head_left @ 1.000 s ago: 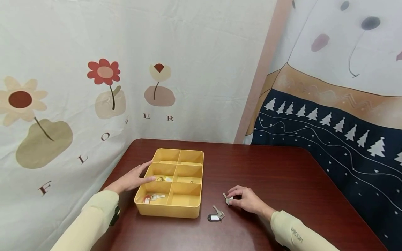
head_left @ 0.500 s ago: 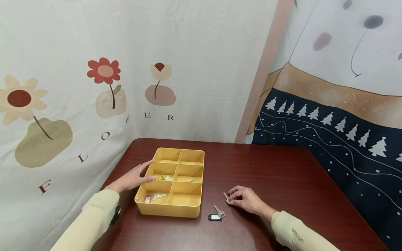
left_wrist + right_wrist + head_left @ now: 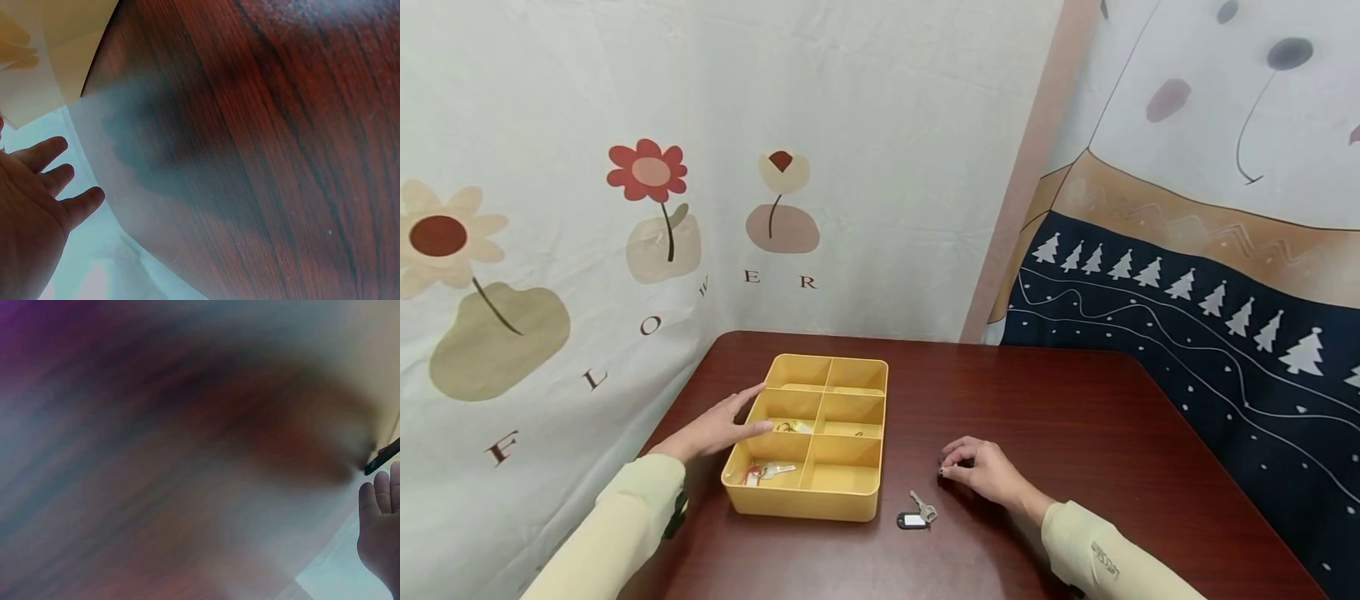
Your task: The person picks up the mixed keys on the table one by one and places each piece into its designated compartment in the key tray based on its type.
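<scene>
My left hand (image 3: 718, 429) rests on the left edge of a yellow divided box (image 3: 805, 505), fingers extended; in the left wrist view its straight fingers (image 3: 81, 208) lie beside the box wall. In the front left compartment lies a key (image 3: 778, 470) with a red tag (image 3: 752, 475). To the right of the box, my right hand (image 3: 985, 471) pinches a key, mostly hidden behind the fingertips, low over the table. A dark slim piece (image 3: 382, 456) juts past those fingers in the right wrist view. Between hand and box lies another key (image 3: 923, 507) with a black tag (image 3: 912, 521).
A yellow-tagged key ring (image 3: 801, 427) sits in the middle left compartment, and a small dark loop (image 3: 859, 434) in the middle right one. The dark red wooden table (image 3: 1037, 400) meets printed cloth hangings (image 3: 880, 208) behind and on both sides.
My right hand has shifted slightly up and away from me, and the pinched key, which stuck out past the fingertips before, is now mostly hidden. My left hand and the box have stayed put.
</scene>
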